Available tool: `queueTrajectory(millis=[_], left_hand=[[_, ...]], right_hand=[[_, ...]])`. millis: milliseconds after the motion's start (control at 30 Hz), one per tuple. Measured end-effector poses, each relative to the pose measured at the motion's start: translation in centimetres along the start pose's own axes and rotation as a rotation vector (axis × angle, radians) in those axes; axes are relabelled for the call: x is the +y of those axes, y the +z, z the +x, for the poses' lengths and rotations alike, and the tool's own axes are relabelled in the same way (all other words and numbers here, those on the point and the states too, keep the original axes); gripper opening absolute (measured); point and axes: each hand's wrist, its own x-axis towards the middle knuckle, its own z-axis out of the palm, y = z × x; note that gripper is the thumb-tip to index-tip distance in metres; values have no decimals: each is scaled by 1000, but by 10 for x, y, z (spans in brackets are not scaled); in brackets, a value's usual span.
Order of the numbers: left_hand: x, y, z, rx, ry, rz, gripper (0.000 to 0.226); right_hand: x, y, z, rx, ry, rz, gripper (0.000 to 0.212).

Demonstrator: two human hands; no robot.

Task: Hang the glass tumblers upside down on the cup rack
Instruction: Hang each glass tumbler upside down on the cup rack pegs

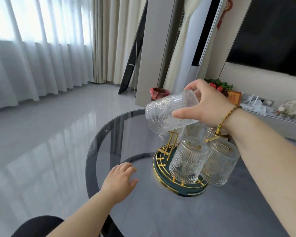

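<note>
The fingers (179, 115) of the right hand (210, 106) are wrapped around the base end of an embossed glass tumbler (167, 113), thumb along the near side and the other fingertips curled over the far edge of the base. The tumbler lies tilted nearly on its side in the air, its open mouth pointing left and slightly down, directly above the left side of the cup rack (171, 141). A braided yellow cord bracelet (229, 115) circles that wrist.

The left hand (120, 178) is released, holding nothing, fingers spread and palm down, touching or just over the worktop (161, 211) to the left of the rack; contact cannot be judged for certain.

The rack has gold wire arms rising from a round dark green base with a gold rim and gold grid lines (162, 161). Several matching ribbed tumblers hang upside down on it: one at the front centre (188, 161), one at the front right (219, 163), and more behind, partly hidden by the held glass and the right forearm, so their count is unclear.

The worktop is a round, dark smoked-glass table. Beyond it are glossy grey floor tiles (50, 125), sheer white curtains (32, 48) on the left, and a dark wall-mounted screen (272, 31) above a low shelf of ornaments (290, 110) on the right.
</note>
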Motion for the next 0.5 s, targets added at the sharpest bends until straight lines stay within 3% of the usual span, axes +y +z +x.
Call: queueTrajectory(millis=[233,500], left_hand=[[-4,5,-2,33,5,-15,39],[-4,5,-2,33,1,-18,39]], right_hand=[[5,3,23,18,18,5,59],[7,3,34,-52,47,-196,67]])
